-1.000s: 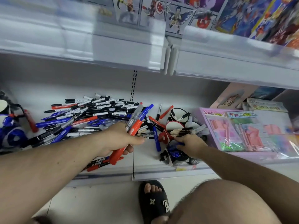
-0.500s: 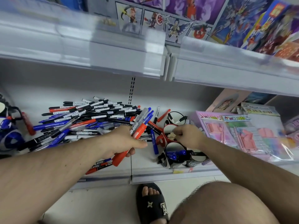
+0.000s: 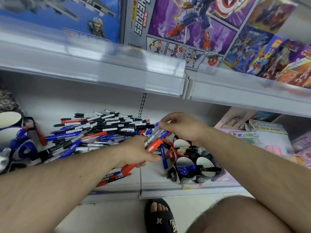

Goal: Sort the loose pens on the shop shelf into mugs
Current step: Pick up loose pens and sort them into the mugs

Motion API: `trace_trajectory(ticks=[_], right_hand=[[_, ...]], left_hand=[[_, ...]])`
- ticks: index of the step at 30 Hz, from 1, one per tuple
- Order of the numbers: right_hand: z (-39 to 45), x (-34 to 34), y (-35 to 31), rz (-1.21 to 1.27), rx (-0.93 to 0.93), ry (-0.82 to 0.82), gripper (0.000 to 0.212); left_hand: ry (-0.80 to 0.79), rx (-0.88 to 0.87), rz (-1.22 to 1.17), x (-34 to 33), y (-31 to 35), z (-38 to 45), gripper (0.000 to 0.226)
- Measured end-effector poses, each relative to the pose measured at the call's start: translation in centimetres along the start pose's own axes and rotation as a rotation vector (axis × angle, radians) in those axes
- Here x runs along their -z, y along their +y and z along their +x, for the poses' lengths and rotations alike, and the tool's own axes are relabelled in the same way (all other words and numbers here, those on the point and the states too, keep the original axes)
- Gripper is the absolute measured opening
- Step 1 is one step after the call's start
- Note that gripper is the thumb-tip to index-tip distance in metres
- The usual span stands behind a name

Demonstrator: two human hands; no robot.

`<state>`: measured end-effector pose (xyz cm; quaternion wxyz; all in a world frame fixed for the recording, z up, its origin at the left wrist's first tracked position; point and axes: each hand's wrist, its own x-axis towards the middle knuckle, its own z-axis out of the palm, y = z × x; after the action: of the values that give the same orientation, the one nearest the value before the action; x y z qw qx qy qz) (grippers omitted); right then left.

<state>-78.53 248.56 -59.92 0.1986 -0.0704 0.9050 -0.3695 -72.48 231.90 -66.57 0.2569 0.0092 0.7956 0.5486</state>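
Black, blue and red pens [image 3: 104, 130] lie heaped; one mug [image 3: 182, 149] is red, its neighbours [image 3: 193, 170] black.

Boxed building-brick toy sets line the upper shelf across the top of the frame: a blue fighter-jet box [image 3: 50, 15] at upper left, a grey and purple "Super Heroes" box [image 3: 176, 26] at centre, and brightly printed robot boxes [image 3: 269, 52] at upper right. At right centre, pink and pastel packaged toy sets [image 3: 272, 143] lie stacked on the lower shelf. A black slide sandal [image 3: 161, 219] with pale emblems rests on the pale tiled floor [image 3: 104, 216] at bottom centre.
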Motion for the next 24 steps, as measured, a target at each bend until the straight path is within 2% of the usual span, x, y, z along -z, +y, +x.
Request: trace_trajectory(ticks=[4,10,14,18,20,24], right_hand=[[-0.3,0.1,0.5,0.118,0.006,0.024,0.013],[-0.1,6.2,3.6,0.618,-0.032,0.414,0.011],[-0.9,8.1,8.9,0.570,-0.094,0.700,0.018],[-1.5,8.8,13.8,0.460,-0.184,0.867,0.033],[-1.5,9.1,15.4,0.384,-0.213,0.903,0.034],[-0.6,9.1,17.6,0.159,-0.220,0.858,0.035]], left_hand=[[-0.008,-0.022,0.004,0.0,0.1,-0.4,0.024],[0.017,-0.020,-0.047,-0.3,0.5,0.3,0.020],[0.028,0.013,-0.118,-1.6,0.2,1.6,0.005],[0.046,0.032,-0.252,-3.1,0.5,2.7,0.024],[0.033,0.033,-0.303,-3.6,0.8,3.0,0.024],[0.021,0.065,-0.349,-3.9,0.5,3.7,0.026]])
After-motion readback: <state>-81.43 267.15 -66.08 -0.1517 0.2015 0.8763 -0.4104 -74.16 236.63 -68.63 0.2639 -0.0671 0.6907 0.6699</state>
